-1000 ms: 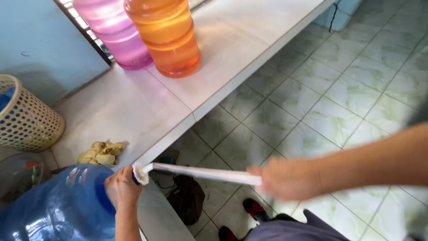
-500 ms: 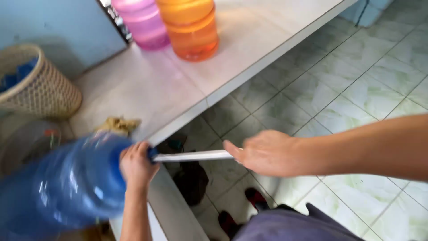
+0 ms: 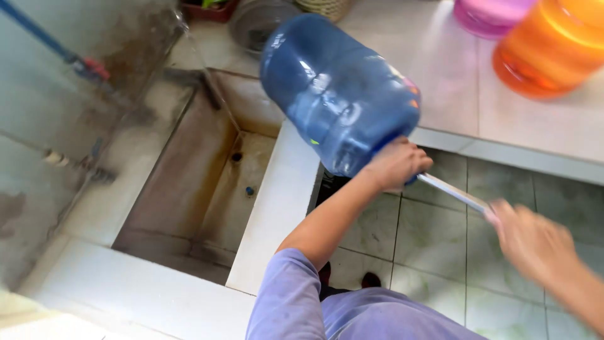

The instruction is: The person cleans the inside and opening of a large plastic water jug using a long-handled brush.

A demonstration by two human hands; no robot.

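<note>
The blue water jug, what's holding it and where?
The left hand grips the blue water jug at its neck; the right hand holds the white rod by its outer end.

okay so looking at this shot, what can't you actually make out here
Head view only:
- Bottle mouth: hidden behind the left hand.
- Rod: its far end is lost in the right hand, which is motion-blurred, so its grip is unclear.
- Orange container and pink container: tops cut off by the frame's upper edge.
- Sink drain: too small.

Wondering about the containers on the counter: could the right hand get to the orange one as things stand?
Probably not at once: the right hand grips the white rod going into the blue bottle. The orange container stands unobstructed on the counter.
</note>
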